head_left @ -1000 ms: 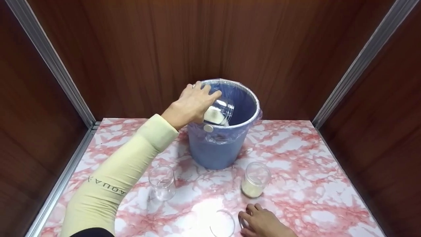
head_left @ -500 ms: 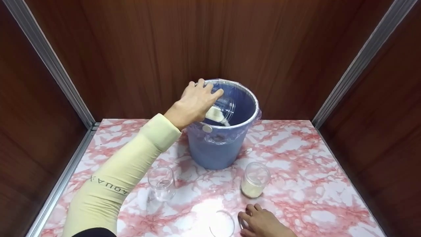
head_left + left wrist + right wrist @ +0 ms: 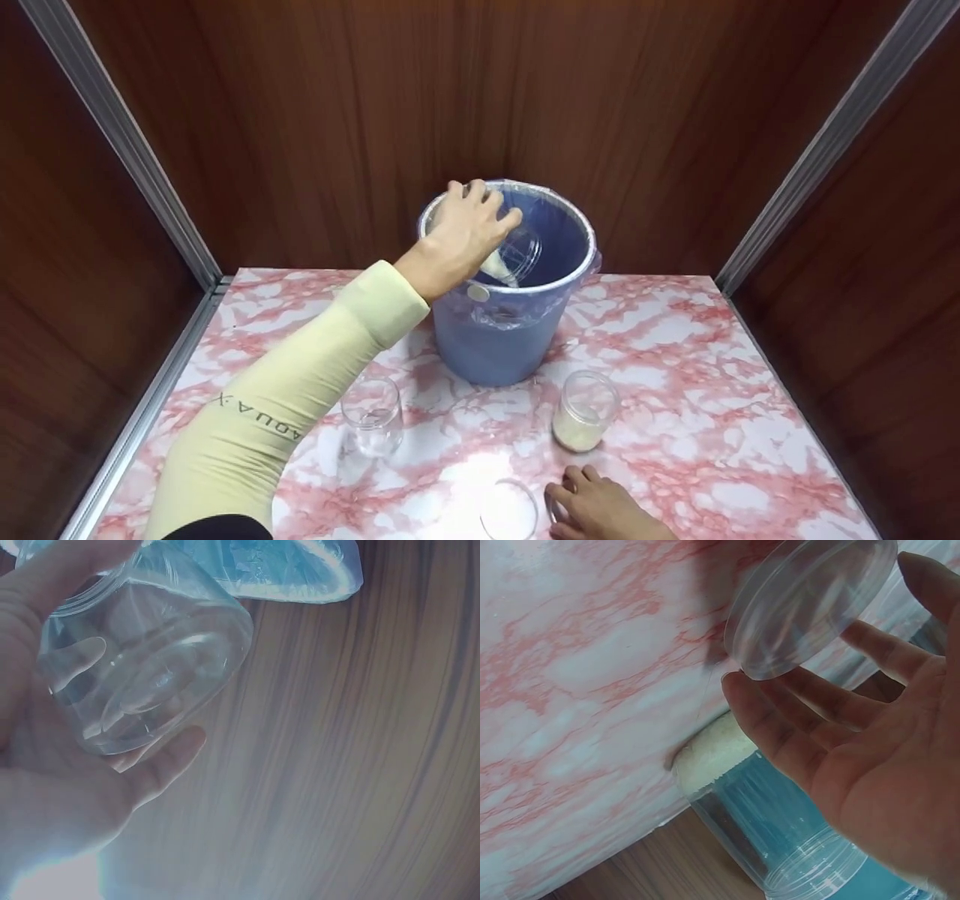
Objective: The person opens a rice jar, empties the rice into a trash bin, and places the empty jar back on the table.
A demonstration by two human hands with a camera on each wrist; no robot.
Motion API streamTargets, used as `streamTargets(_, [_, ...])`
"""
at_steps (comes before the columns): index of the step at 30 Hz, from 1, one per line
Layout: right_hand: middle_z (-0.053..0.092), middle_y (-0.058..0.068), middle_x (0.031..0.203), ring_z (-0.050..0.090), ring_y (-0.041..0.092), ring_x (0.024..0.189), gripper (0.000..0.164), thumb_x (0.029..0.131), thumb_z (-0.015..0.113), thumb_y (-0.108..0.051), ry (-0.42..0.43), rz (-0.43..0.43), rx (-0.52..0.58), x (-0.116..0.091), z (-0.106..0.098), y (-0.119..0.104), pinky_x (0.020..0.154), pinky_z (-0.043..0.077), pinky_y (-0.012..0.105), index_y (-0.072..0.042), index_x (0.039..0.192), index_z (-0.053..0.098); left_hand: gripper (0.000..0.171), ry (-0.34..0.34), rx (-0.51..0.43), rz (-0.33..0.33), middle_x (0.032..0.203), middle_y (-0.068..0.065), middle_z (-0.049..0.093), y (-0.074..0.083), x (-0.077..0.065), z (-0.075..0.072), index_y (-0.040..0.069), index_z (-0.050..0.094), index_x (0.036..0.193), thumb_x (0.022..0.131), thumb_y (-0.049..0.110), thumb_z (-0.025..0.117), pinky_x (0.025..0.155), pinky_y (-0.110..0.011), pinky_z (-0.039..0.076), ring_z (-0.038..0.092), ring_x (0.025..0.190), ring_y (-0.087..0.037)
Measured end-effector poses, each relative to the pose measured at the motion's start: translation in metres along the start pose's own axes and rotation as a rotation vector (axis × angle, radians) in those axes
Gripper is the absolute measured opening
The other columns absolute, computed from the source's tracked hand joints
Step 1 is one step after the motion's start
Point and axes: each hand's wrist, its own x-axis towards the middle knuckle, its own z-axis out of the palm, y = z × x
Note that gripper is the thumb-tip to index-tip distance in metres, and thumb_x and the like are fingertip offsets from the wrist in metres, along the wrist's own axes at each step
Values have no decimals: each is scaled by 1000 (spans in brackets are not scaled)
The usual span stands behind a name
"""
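Observation:
My left hand grips a clear plastic jar from the side. In the head view the jar tips mouth-down inside the rim of a blue bin, with pale grainy stuff at its lower side. The left wrist view shows the jar's bottom raised and bare. Low on the right, my right hand pinches a clear round lid by its edge between thumb and fingers. Beyond those fingers stands another clear jar, partly filled with pale grains.
A clear jar stands upright at the left, near the yellow sleeve. Another clear round lid lies on the marbled table by my right hand. A thin plastic liner folds over the bin's rim. Brown wood panels enclose three sides.
My left hand has shifted slightly right and tipped the jar further; less pale stuff shows in it. My right hand stays in place with the lid.

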Motion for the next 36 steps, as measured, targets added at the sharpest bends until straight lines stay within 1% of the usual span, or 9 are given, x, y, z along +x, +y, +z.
streamTargets(9, [46,0,94,41,15,78,42,82,56,-56,-41,22,7,1,2,-1,49,37,24,-23,108,54,62,-56,167,43,137,-16,37,10,4,-1,23,31,138,84,26,61,99,-57,29,31,127,-40])
streamTargets(11, [47,1,94,42,15,78,42,83,55,-56,-39,19,12,1,1,-1,49,38,23,-23,109,55,68,-67,214,56,138,-17,35,11,5,-1,23,29,139,82,38,62,99,-58,27,29,128,-40])
streamTargets(16, [48,0,94,42,14,78,42,85,53,-56,-9,-5,9,0,0,-1,50,39,22,-22,110,56,101,-99,324,101,141,-19,29,15,6,-3,20,23,143,65,68,65,99,-61,25,25,129,-43])
streamTargets(17, [48,0,94,42,14,77,43,85,53,-56,-5,-9,7,0,0,-1,50,38,21,-22,110,56,103,-105,341,112,142,-19,28,16,7,-3,19,22,143,64,69,65,100,-61,24,25,129,-43])
streamTargets(21, [47,0,93,41,14,77,43,84,54,-56,-4,-3,2,1,0,-1,49,35,21,-22,110,56,99,-123,413,150,145,-18,26,21,10,-3,20,21,145,68,67,63,100,-62,24,24,130,-44])
streamTargets(25, [47,1,92,41,15,76,41,83,57,-54,1,8,-1,1,2,-1,48,34,22,-22,108,56,73,-132,487,197,146,-16,27,29,12,-1,21,20,145,86,46,53,100,-63,23,24,129,-44])
streamTargets(28, [47,1,93,42,15,77,41,82,57,-54,-5,12,-4,1,2,-1,48,34,23,-23,108,55,62,-136,522,217,145,-15,27,33,12,1,22,19,146,92,33,46,100,-62,23,24,129,-43])
streamTargets(32, [46,0,93,42,15,77,42,82,57,-55,-8,10,-1,0,3,-1,48,35,22,-23,109,55,60,-120,519,218,145,-15,27,32,12,-1,22,19,145,92,32,45,100,-62,23,24,129,-43])
streamTargets(36, [45,-1,92,41,15,77,42,81,59,-54,-3,15,-3,-1,3,0,48,34,22,-22,109,55,68,-92,508,200,144,-17,27,29,12,-7,20,20,145,87,41,51,100,-64,22,23,129,-43])
